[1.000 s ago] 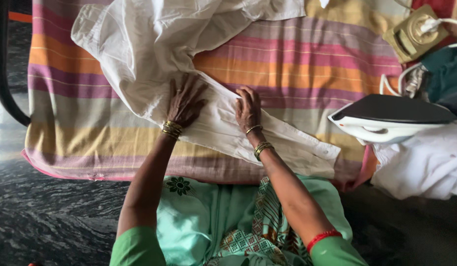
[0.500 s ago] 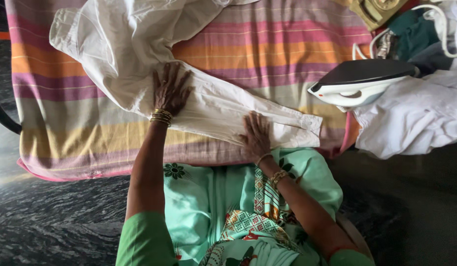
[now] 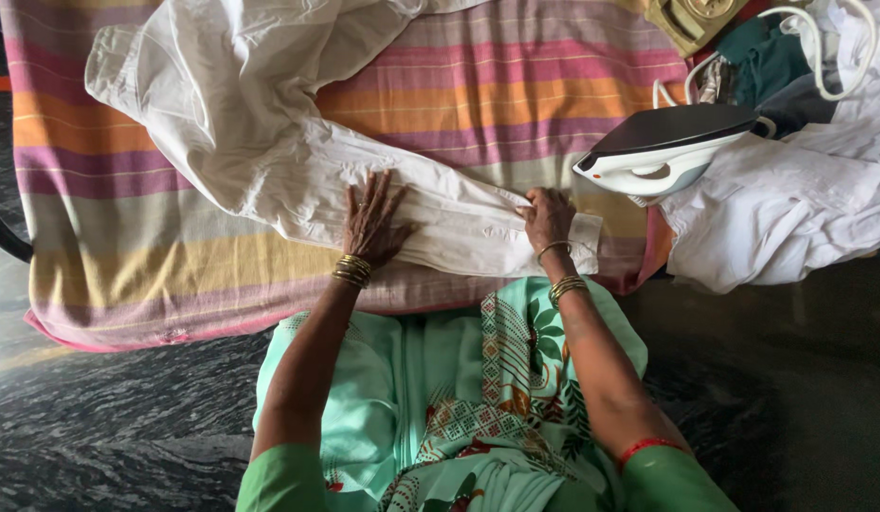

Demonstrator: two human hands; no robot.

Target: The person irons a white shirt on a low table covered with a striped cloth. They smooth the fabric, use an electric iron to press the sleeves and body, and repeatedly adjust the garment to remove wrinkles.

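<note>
White shirt sleeve (image 3: 440, 223) lies stretched across the striped cloth (image 3: 516, 95) on the bench. Left hand (image 3: 371, 223) flat, fingers spread, pressing mid-sleeve; right hand (image 3: 548, 216) pinching the cuff end. Risk: electric iron (image 3: 662, 152) sits just beside the right hand; a careless tug could bump it.
</note>
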